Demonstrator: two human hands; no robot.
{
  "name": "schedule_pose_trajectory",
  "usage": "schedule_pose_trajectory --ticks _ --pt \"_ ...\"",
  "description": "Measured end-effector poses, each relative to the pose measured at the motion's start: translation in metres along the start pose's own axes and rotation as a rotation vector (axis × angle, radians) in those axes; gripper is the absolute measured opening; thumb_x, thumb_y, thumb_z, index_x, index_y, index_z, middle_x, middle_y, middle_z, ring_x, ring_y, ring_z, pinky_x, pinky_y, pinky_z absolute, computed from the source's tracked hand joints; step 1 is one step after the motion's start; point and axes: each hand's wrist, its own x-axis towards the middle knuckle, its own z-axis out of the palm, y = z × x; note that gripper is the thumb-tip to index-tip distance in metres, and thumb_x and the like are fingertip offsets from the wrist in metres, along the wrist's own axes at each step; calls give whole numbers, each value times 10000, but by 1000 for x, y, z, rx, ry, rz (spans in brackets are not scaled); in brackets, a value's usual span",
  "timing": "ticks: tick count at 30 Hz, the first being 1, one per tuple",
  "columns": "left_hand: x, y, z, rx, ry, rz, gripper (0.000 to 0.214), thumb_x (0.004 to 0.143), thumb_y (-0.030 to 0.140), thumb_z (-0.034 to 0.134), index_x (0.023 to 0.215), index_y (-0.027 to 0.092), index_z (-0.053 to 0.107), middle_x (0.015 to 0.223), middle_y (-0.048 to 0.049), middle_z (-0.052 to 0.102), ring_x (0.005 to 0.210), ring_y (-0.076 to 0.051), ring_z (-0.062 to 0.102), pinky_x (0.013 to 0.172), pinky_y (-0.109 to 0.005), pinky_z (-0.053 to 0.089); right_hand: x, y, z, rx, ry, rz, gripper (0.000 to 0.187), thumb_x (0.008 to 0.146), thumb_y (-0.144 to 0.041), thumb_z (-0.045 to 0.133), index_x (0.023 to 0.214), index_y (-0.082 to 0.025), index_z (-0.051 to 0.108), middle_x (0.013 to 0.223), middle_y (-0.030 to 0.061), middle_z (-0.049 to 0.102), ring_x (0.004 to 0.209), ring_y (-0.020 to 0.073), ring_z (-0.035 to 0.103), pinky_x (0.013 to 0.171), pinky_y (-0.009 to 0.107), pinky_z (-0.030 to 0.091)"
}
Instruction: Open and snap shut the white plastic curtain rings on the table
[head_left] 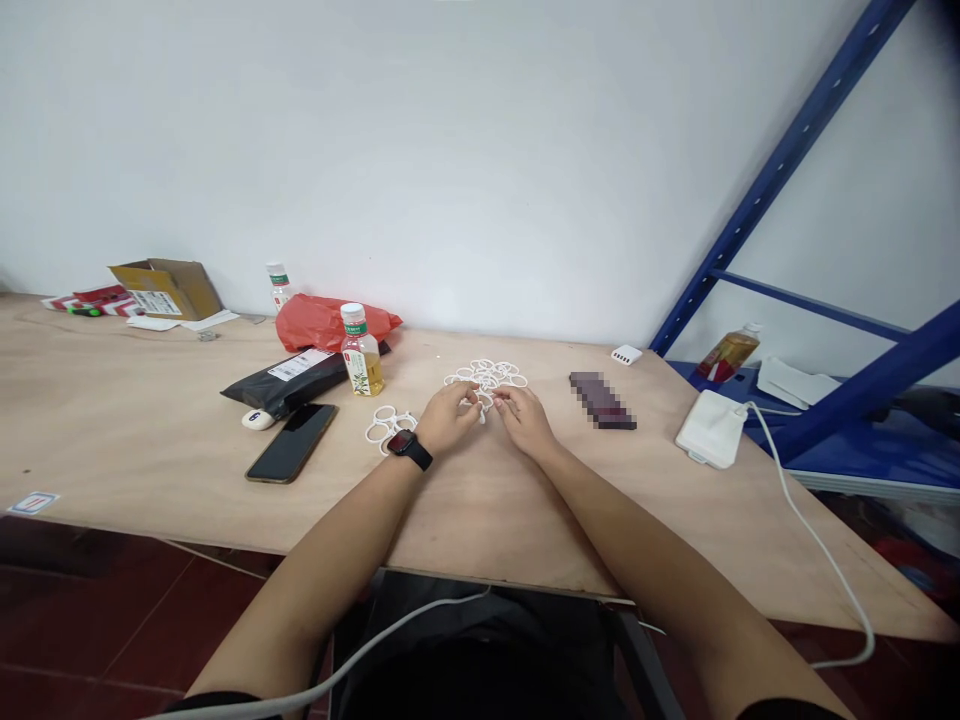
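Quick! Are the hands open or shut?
Left hand: closed, pinching the white plastic rings.
Right hand: closed, pinching the same rings.

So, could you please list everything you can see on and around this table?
Tangled plastic rings: one cluster, white, mid-table under the fingers.
Smaller ring cluster: one, white, beside the left hand.
Smartphone: one, black, left of that cluster.
Bottle of yellow drink: one, yellow, green label, beside the parcel.
Parcel: one, black, left of the bottle.
Plastic bag: one, red, behind the parcel.
Cardboard box: one, brown, far left.
Pixelated item: one, dark, right of the rings.
Corded block: one, white, right side.
Shelving rack: one, blue, far right.
Hands: left, right: two, bare, over the rings; black watch on left wrist.
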Motion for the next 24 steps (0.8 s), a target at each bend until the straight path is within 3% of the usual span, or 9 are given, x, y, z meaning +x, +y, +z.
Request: schedule_pose_trajectory --ticks 5,8,11,14,17,19,24 --pt "-1 0 -3 180 -146 -143 95 787 190 529 807 194 621 759 -21 664 720 -176 611 718 -301 461 -1 25 2 -305 -230 169 463 886 -327 530 1336 -218 518 1426 117 490 1327 343 377 1081 572 235" --pt "-3 -4 -3 407 -281 -166 115 740 173 542 691 179 646 822 -76 676 788 -225 619 789 -373 423 -2 30 3 -337 -314 241 422 900 -367 507 1308 -263 544 1449 100 468 1354 372 330 1067 673 131" --pt "-6 -13 -7 571 -349 -245 139 712 125 540 644 156 657 833 -131 673 816 -268 617 831 -444 373 -3 27 4 -343 -299 222 317 906 -330 494 1197 -276 608 1361 85 554 1293 333 404 1064 684 77" --pt "-7 -22 -12 626 -347 -260 164 705 79 533 654 158 667 814 -146 676 858 -292 604 847 -465 332 -3 21 1 -347 -220 215 256 882 -267 517 1115 -251 621 1179 81 655 1162 285 500 1077 633 98" --pt "-5 -22 -14 595 -296 -226 182 717 83 532 745 176 687 868 -137 693 895 -297 593 844 -457 323 -3 16 -2 -335 -173 237 306 862 -224 532 1163 -230 592 1020 73 694 1054 264 546 1064 569 171" --pt "-3 -16 -12 532 -250 -172 193 747 120 536 829 193 695 929 -118 702 940 -294 590 856 -447 329 -3 14 -4 -342 -183 234 317 874 -206 509 1177 -231 601 1004 79 696 1027 263 554 1052 551 187" --pt "-2 0 0 374 -196 -63 199 822 240 565 963 220 704 1011 -82 705 1010 -264 591 906 -418 358 -4 6 -5 -294 -147 133 256 917 -203 452 974 -250 697 1014 72 696 1031 263 552 1055 543 199"
